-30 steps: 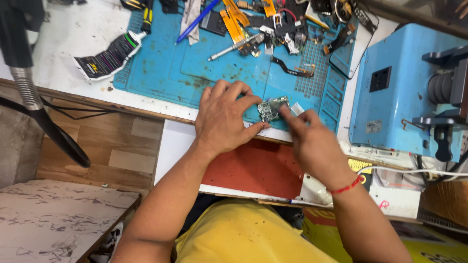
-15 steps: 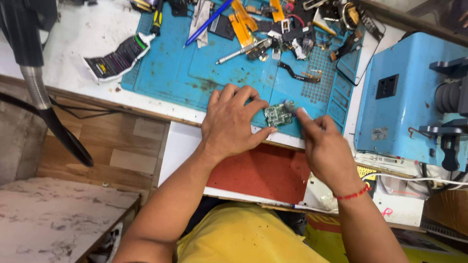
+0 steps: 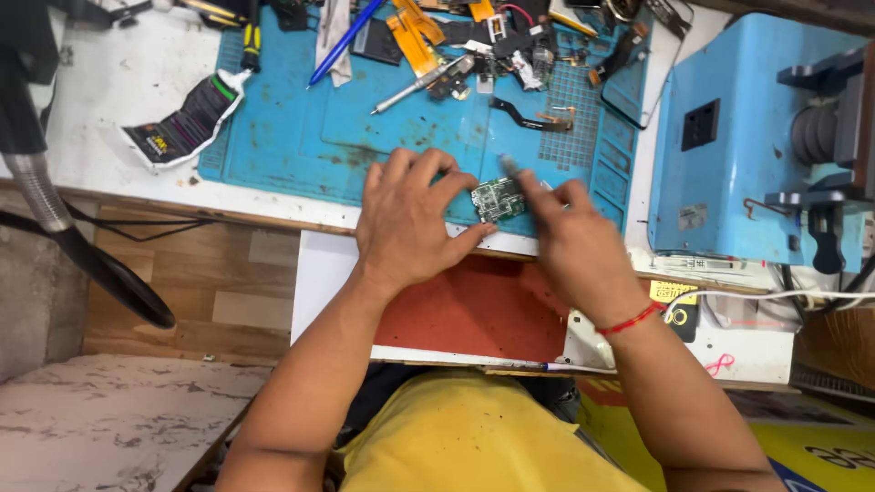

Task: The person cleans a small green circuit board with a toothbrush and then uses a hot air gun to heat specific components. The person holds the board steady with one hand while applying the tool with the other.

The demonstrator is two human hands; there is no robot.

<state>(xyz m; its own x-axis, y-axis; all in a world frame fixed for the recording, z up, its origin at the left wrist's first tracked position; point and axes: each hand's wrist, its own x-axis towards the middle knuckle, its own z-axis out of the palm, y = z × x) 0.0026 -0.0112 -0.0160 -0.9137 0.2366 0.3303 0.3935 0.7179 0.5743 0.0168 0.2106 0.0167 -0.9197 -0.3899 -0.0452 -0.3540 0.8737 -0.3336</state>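
Note:
A small green circuit board (image 3: 497, 199) lies on the blue work mat (image 3: 301, 137) near its front edge. My left hand (image 3: 410, 219) rests on the mat with thumb and fingers pinching the board's left side. My right hand (image 3: 574, 241), with a red thread at the wrist, grips a thin dark tool (image 3: 512, 168) whose tip meets the board's right side. Most of the tool is hidden in the fist.
Several loose parts, orange flex strips (image 3: 415, 32), a metal pen-like tool (image 3: 421, 84) and a blue pen (image 3: 344, 41) litter the mat's far side. A blue machine (image 3: 729, 137) stands at right. A crumpled dark packet (image 3: 182, 123) lies at left. A red panel (image 3: 465, 305) sits below the bench edge.
Both hands stay on the circuit board. The view has shifted, so the bench appears slightly lower and more to the right. My right hand has drawn back a little from the board.

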